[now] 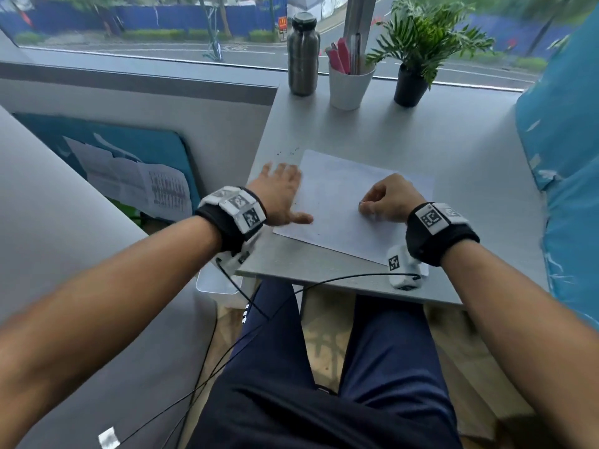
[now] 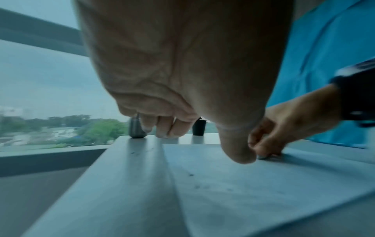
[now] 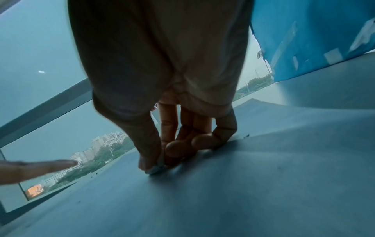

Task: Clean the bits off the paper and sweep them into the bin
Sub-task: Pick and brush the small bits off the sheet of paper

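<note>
Paper [image 1: 353, 202] lies flat on the grey tabletop [image 1: 437, 131], skewed slightly, its near edge close to the tabletop's front edge. Left hand [image 1: 278, 196] is spread, palm down, fingers straight, over the paper's left edge, part on the sheet and part on the bare tabletop; the thumb [image 2: 237, 144] points down toward the sheet (contact not resolvable in the left wrist view). Right hand [image 1: 389, 199] sits on the middle-right of the paper, fingers curled, thumb and forefinger pinched on a small grey object [image 3: 155, 169] pressed to the sheet; the object is too small and blurred to identify. Bits [image 1: 287, 152]: a scatter of small dark specks on the tabletop just beyond the paper's far left corner; a few more dark specks [image 2: 191, 174] lie on the sheet itself, near the left thumb. Bin [image 1: 217, 283]: a pale translucent rim shows below the tabletop's front left corner, under the left wrist, mostly hidden. Along the window at the tabletop's far edge: metal bottle [image 1: 303, 56], white cup of pens [image 1: 348, 82], and potted plant [image 1: 418, 56] in a black pot, standing upright in a row, well apart from the paper. Blue panel [image 1: 564, 140] borders the tabletop's right side.
</note>
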`<state>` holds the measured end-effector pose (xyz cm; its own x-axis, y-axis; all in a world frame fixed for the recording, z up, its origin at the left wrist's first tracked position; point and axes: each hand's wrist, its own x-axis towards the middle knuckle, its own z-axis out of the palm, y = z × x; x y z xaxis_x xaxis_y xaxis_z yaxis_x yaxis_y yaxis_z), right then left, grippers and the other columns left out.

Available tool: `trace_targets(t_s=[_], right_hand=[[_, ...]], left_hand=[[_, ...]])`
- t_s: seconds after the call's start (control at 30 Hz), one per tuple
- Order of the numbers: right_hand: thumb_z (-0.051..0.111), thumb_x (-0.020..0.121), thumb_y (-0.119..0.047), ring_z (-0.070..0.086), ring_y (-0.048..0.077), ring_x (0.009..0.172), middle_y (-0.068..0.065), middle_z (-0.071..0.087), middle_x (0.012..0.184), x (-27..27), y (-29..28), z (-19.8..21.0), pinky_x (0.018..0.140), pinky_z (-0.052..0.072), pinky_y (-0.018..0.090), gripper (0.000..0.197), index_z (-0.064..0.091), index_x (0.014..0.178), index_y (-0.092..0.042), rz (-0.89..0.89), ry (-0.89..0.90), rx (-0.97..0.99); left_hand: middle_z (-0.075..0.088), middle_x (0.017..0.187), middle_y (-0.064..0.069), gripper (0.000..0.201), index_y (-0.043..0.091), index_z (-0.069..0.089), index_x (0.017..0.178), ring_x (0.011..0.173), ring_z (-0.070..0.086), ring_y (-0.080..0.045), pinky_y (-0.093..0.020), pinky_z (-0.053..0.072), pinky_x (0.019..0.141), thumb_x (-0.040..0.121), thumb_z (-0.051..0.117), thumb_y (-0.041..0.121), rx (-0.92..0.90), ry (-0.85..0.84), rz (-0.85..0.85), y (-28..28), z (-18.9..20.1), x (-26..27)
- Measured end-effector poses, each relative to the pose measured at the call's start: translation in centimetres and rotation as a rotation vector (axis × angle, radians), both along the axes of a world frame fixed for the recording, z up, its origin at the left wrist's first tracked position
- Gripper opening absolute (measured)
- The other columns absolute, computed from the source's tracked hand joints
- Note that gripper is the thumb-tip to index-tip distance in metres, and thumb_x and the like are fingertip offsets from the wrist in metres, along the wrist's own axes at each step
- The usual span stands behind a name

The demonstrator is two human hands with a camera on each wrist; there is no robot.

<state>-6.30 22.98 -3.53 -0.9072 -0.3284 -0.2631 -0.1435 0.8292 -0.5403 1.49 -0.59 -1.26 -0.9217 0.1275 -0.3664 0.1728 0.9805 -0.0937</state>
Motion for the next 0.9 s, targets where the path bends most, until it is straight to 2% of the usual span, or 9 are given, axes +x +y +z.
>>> trace_targets(t_s=[0.1,0.17,0.3,0.47,0.53,0.63,0.7,0.8,0.9], right_hand=[[0.072,0.078,-0.020,0.060,0.014,0.078,0.006,0.071,0.073,0.2,-0.3,-0.1,0.070,0.041,0.018,0.010,0.078,0.082,-0.012,0.001,0.026,0.013],[0.072,0.079,-0.021,0.058,0.014,0.083,0.006,0.070,0.074,0.3,-0.3,-0.1,0.073,0.039,0.019,0.010,0.078,0.083,-0.013,-0.009,0.039,0.015],[0.072,0.080,-0.024,0.055,0.017,0.095,0.004,0.070,0.075,0.3,0.0,-0.4,0.075,0.039,0.021,0.009,0.076,0.080,-0.016,-0.010,0.033,0.007],[0.071,0.081,-0.023,0.057,0.013,0.085,0.005,0.071,0.077,0.5,0.1,-0.3,0.073,0.040,0.020,0.012,0.076,0.082,-0.012,-0.013,0.022,-0.012],[0.072,0.081,-0.022,0.058,0.013,0.082,0.004,0.070,0.074,0.5,0.3,-0.2,0.073,0.041,0.020,0.011,0.076,0.080,-0.011,-0.010,0.026,-0.015],[0.072,0.080,-0.020,0.060,0.013,0.080,0.005,0.072,0.074,0.4,0.8,0.0,0.075,0.041,0.019,0.010,0.076,0.080,-0.011,-0.005,0.033,-0.011],[0.073,0.080,-0.021,0.060,0.013,0.079,0.006,0.073,0.078,0.4,1.3,0.1,0.075,0.041,0.019,0.010,0.077,0.083,-0.012,-0.006,0.039,0.000],[0.074,0.080,-0.023,0.060,0.014,0.081,0.006,0.073,0.078,0.4,2.0,0.1,0.075,0.042,0.020,0.010,0.077,0.082,-0.013,-0.016,0.040,0.007],[0.072,0.081,-0.022,0.059,0.014,0.084,0.007,0.073,0.078,0.5,2.2,0.0,0.074,0.042,0.021,0.011,0.076,0.081,-0.012,-0.029,0.035,-0.008]], left_hand=[[-0.014,0.162,-0.007,0.099,0.012,-0.007,0.155,0.149,-0.011,-0.022,-0.046,-0.005,0.120,0.088,0.034,0.072,0.129,-0.117,-0.238,3.3,-1.5,3.2],[-0.017,0.161,-0.003,0.100,0.016,-0.011,0.155,0.148,-0.013,-0.019,-0.045,-0.008,0.120,0.087,0.036,0.073,0.155,-0.170,-0.305,4.2,-3.2,5.1],[-0.025,0.158,0.001,0.098,0.020,-0.016,0.153,0.147,-0.019,-0.017,-0.046,-0.008,0.120,0.087,0.030,0.075,0.183,-0.136,-0.211,1.8,-4.3,6.0],[-0.018,0.161,-0.006,0.105,0.012,-0.012,0.154,0.149,-0.014,-0.023,-0.049,-0.014,0.117,0.082,0.016,0.083,-0.009,-0.074,0.097,-1.6,-3.6,4.4],[-0.016,0.161,-0.009,0.106,0.009,-0.010,0.154,0.148,-0.015,-0.025,-0.050,-0.014,0.117,0.082,0.015,0.082,-0.009,-0.027,0.061,-0.3,-3.2,4.0],[-0.018,0.160,-0.005,0.101,0.013,-0.011,0.154,0.148,-0.017,-0.022,-0.050,-0.011,0.119,0.085,0.019,0.079,0.105,-0.053,-0.207,3.8,-3.4,4.7],[-0.018,0.160,-0.002,0.094,0.017,-0.011,0.154,0.147,-0.017,-0.019,-0.048,-0.012,0.118,0.088,0.023,0.075,0.163,-0.113,-0.315,6.3,-4.0,5.0],[-0.018,0.161,0.001,0.088,0.021,-0.010,0.155,0.148,-0.015,-0.017,-0.050,-0.010,0.118,0.092,0.028,0.070,0.255,-0.157,-0.265,7.1,-4.4,3.6],[-0.020,0.160,0.002,0.089,0.020,-0.012,0.154,0.149,-0.014,-0.016,-0.053,-0.006,0.119,0.092,0.026,0.070,0.230,-0.143,-0.109,4.8,-4.2,1.1]])
